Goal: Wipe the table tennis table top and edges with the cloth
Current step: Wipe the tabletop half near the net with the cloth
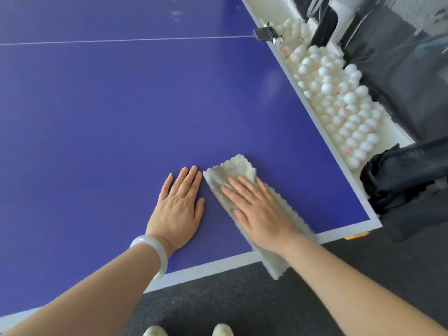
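Note:
The blue table tennis table (109, 117) fills most of the view, with white lines along its near and right edges. A pale fluffy cloth (232, 170) lies near the table's near right corner, one end hanging over the near edge. My right hand (257, 209) presses flat on the cloth with straight fingers. My left hand (179, 209) rests flat on the bare blue top just left of the cloth, a white bangle on its wrist.
A white tray (397, 138) packed with several white balls (339, 103) runs along the table's right edge. A net clamp (265, 33) sits at that edge, far right. Black fabric (407, 185) hangs by the corner. Dark carpet (218, 299) and shoe tips lie below.

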Motion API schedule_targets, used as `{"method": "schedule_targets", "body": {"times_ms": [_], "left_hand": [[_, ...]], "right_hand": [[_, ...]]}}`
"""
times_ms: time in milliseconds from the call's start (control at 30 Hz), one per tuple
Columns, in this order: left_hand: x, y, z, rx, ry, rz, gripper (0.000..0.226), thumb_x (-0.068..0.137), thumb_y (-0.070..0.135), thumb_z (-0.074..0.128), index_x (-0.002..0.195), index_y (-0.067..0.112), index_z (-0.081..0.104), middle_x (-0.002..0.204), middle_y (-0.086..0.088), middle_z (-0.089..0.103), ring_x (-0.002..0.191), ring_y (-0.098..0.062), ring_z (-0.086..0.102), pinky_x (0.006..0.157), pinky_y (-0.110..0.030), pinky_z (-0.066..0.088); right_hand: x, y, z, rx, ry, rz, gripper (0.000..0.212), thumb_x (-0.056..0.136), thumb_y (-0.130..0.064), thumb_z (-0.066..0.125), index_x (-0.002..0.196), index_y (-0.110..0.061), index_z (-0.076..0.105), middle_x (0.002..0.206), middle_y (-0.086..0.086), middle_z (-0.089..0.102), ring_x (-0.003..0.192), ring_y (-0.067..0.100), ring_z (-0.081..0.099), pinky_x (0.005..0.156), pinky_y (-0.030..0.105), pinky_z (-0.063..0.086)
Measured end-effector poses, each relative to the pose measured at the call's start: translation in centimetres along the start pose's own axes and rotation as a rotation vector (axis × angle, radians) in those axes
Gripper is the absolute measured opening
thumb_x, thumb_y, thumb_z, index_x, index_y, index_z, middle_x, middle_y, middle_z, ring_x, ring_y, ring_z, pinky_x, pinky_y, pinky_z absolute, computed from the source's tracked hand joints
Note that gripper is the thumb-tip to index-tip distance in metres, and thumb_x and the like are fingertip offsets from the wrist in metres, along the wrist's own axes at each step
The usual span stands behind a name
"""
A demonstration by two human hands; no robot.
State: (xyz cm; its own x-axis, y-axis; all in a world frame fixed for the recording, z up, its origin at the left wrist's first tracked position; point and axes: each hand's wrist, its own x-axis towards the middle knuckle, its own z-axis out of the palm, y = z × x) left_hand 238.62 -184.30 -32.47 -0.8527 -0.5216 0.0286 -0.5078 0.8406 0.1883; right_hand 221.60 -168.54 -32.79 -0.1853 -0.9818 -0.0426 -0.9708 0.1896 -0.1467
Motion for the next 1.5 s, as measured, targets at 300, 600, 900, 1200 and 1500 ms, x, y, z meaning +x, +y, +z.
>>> {"method": "schedule_targets", "body": {"times_ms": [300,600,900,1200,1500], "left_hand": [[-1.9,-4.4,-1.1,-0.013,0.093,-0.079,0.062,0.094,0.03,0.025,0.14,-0.002,0.05,0.149,-0.016,0.047,0.141,-0.033,0.04,0.118,-0.05,0.024],[-4.3,-12.3,-1.9,-0.015,0.102,-0.514,0.068,0.096,0.047,0.015,0.155,0.018,0.028,0.164,-0.003,0.021,0.152,-0.02,0.01,0.122,-0.042,0.0],[-4.2,-12.2,-2.4,-0.031,0.091,-0.535,0.067,0.095,0.044,0.012,0.154,0.018,0.032,0.163,-0.002,0.023,0.152,-0.02,0.014,0.123,-0.042,0.001],[-4.1,-12.0,-2.3,-0.028,0.076,-0.532,0.068,0.095,0.042,0.01,0.153,0.015,0.034,0.161,-0.004,0.027,0.151,-0.021,0.017,0.123,-0.044,0.003],[-4.4,-12.1,-2.4,-0.039,0.052,-0.544,0.066,0.096,0.039,0.012,0.152,0.014,0.036,0.161,-0.005,0.028,0.15,-0.022,0.019,0.123,-0.046,0.004]], "right_hand": [[2.4,8.2,-1.2,-0.006,0.093,0.644,0.055,0.106,-0.031,0.02,0.16,-0.026,0.016,0.168,-0.002,0.009,0.155,0.018,0.004,0.126,0.048,0.006],[12.8,-11.0,1.2,0.081,0.11,0.339,0.06,0.101,-0.033,0.023,0.158,-0.017,0.023,0.167,0.009,0.015,0.155,0.03,0.005,0.122,0.056,-0.007],[14.3,-6.5,0.3,0.04,0.01,0.062,0.058,0.103,-0.036,0.027,0.16,-0.026,0.019,0.168,-0.002,0.01,0.155,0.018,0.001,0.125,0.047,0.0],[17.1,-12.2,1.2,0.093,0.031,0.177,0.062,0.101,-0.036,0.021,0.16,-0.02,0.015,0.168,0.004,0.002,0.155,0.026,-0.005,0.123,0.054,-0.004],[14.1,-3.5,-0.4,0.047,-0.004,0.047,0.057,0.103,-0.036,0.027,0.159,-0.026,0.023,0.167,-0.004,0.012,0.155,0.018,0.004,0.125,0.045,0.003]]}}
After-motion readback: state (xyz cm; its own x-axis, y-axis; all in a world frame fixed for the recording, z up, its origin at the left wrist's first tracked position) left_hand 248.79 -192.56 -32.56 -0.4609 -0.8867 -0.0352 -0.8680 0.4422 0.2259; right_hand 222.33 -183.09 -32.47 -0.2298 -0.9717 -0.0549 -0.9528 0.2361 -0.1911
